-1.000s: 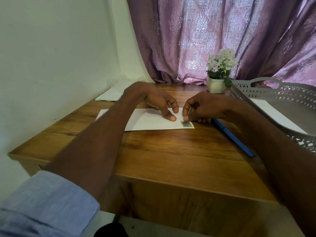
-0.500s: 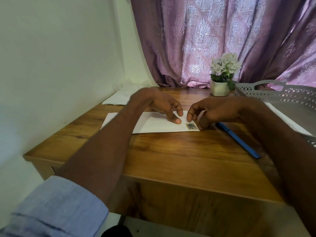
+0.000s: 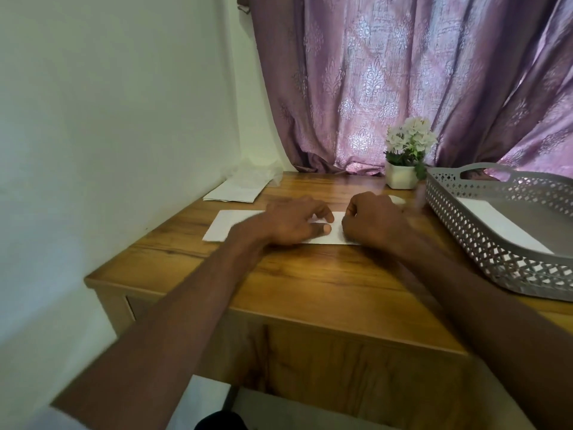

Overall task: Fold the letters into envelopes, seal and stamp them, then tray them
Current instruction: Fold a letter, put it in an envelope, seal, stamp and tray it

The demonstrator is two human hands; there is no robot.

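A white envelope [image 3: 228,226] lies flat on the wooden table [image 3: 310,283]. My left hand [image 3: 291,223] rests on its middle, fingers spread and thumb pressed down on the paper. My right hand [image 3: 372,223] sits on the envelope's right end with its fingers curled under, knuckles up. It covers the corner where the stamp was, so the stamp is hidden. A grey perforated tray [image 3: 465,234] stands at the right with a white envelope [image 3: 499,223] lying in it.
A small white pot of white flowers [image 3: 401,176] stands at the back by the purple curtain. Loose white sheets [image 3: 235,190] lie at the back left against the wall. The table's front edge runs close below my forearms.
My right hand has moved over the stamp corner and now covers it. My left hand has stayed pressing the envelope. The camera has tilted up and back.
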